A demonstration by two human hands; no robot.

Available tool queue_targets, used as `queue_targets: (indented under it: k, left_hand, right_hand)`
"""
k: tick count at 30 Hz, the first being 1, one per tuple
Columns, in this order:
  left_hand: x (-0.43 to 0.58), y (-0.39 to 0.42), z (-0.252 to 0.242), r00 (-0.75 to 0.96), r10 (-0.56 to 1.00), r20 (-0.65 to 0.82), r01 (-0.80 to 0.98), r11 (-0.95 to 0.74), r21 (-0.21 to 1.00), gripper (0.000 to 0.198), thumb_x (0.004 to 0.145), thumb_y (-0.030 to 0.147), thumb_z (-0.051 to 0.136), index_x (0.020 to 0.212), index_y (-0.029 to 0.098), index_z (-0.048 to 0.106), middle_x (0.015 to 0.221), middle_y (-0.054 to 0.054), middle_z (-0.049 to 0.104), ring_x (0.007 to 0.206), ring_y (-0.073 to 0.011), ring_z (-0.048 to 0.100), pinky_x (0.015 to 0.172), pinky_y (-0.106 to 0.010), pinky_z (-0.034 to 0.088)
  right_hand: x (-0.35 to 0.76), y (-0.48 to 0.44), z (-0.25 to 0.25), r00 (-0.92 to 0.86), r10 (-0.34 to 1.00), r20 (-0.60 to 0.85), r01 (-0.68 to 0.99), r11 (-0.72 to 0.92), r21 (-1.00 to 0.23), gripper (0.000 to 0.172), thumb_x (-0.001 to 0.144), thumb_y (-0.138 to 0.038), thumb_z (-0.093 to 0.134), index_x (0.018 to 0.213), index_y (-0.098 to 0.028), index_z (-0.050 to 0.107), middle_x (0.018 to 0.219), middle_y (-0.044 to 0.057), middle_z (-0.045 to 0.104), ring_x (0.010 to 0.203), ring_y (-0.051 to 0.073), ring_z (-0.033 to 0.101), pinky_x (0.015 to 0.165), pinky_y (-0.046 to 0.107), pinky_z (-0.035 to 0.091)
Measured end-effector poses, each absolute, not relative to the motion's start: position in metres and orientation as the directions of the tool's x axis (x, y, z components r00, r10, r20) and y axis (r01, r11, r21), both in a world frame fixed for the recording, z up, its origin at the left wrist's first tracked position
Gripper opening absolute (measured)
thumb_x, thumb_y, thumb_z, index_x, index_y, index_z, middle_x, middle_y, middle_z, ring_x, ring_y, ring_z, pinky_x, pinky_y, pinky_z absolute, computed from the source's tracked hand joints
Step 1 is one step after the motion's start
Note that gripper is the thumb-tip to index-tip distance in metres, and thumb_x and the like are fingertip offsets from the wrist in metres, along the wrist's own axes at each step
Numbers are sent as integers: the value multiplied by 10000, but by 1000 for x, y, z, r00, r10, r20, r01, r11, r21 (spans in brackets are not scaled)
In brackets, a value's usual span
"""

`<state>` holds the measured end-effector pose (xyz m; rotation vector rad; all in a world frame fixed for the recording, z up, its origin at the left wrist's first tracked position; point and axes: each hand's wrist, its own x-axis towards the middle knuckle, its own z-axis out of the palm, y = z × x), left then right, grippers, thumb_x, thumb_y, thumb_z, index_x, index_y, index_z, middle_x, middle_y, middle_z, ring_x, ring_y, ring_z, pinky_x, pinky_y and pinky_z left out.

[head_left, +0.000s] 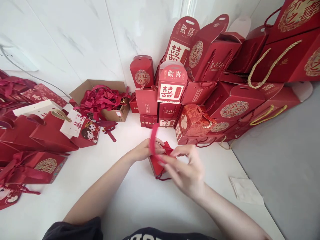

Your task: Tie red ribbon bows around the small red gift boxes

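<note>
On the white table (pixel 125 196), mid-scene, I see a small red box (pixel 155 166), its smooth red face turned up, with a dark red cord handle (pixel 163 179) at its near edge. My right hand (pixel 188 170) pinches a crimson ribbon (pixel 152 145) (blurred, arching upward). My left hand (pixel 144 150) rests at the box's far end; whether its fingers grip, I cannot tell.

A white wall (pixel 75 40) with grey veins and thin seams backs a white table (pixel 122 200). Glare (pixel 186 7) brightens its far top. Left, a cable (pixel 37 76) passes a socket plate (pixel 22 58); right, a grey surface (pixel 287 143).
</note>
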<state>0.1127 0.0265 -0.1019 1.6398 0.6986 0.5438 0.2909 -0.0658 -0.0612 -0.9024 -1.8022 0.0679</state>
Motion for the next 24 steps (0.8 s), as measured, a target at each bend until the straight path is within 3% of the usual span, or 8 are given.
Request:
queue_targets:
  k: [3, 6, 9, 14, 16, 18, 21, 24]
  left_hand:
    - [112, 27, -98, 708, 703, -64, 188, -100, 977, 353, 836, 433, 651, 603, 183, 735, 646, -58, 631, 1064, -218, 522, 975, -329, 398]
    - [111, 26, -96, 722, 689, -62, 207, -129, 970, 278, 866, 400, 622, 791, 186, 783, 758, -68, 681, 1095, -203, 509, 995, -322, 388]
    - [112, 24, -97, 731, 681, -47, 239, -190, 952, 243, 860, 386, 630, 802, 204, 781, 770, -61, 691, 1109, -200, 505, 986, -319, 400]
    - [115, 21, -98, 709, 705, 1, 294, -297, 909, 274, 775, 381, 716, 577, 194, 686, 656, -48, 640, 1090, -228, 531, 908, -332, 451]
    - [114, 21, -99, 718, 696, 16, 290, -319, 902, 319, 791, 381, 696, 539, 191, 651, 615, -47, 614, 1088, -230, 540, 903, -332, 457]
    - [113, 22, -99, 729, 684, 10, 292, -324, 900, 323, 800, 352, 683, 528, 185, 635, 617, -47, 605, 1082, -230, 548, 909, -332, 458]
    - [112, 22, -98, 733, 679, 25, 258, -312, 914, 258, 774, 299, 699, 560, 166, 647, 766, -51, 642, 1017, -216, 581, 872, -320, 474]
    - [113, 21, -97, 725, 688, 20, 256, -297, 920, 244, 791, 333, 694, 616, 165, 691, 847, -53, 649, 977, -191, 596, 888, -310, 473]
  right_hand:
    - [256, -77, -72, -520, 425, 741, 424, 882, -207, 92, 914, -147, 573, 924, -165, 663, 788, 18, 591, 683, 137, 538, 589, 299, 417]
    - [224, -80, -96, -825, 257, 503, 267, 962, -53, 233, 894, -64, 486, 696, -156, 565, 717, 18, 532, 630, 149, 505, 499, 305, 346]
    - [205, -77, -121, -913, 213, 347, 217, 976, -27, 238, 859, -38, 474, 662, -159, 528, 778, 39, 531, 657, 160, 516, 487, 296, 345]
    - [206, -72, -127, -910, 290, 296, 282, 957, -69, 225, 882, -79, 501, 679, -157, 561, 778, 36, 542, 659, 168, 525, 482, 301, 339]
    - [218, -70, -114, -895, 254, 367, 227, 967, -113, 202, 940, -175, 496, 769, -160, 601, 808, 36, 578, 710, 169, 541, 566, 305, 397]
    - [237, -64, -99, -818, 293, 494, 193, 950, -244, 236, 971, -356, 487, 885, -183, 623, 899, 42, 622, 820, 178, 564, 725, 326, 446]
    - [273, -44, -87, -549, 665, 506, 355, 734, -579, 178, 960, -336, 507, 933, -195, 613, 977, 62, 628, 993, 197, 562, 896, 348, 440]
    - [305, -21, -92, -327, 902, 283, 477, 416, -774, 236, 961, -389, 489, 893, -203, 618, 1073, 90, 592, 1110, 228, 529, 990, 412, 403]
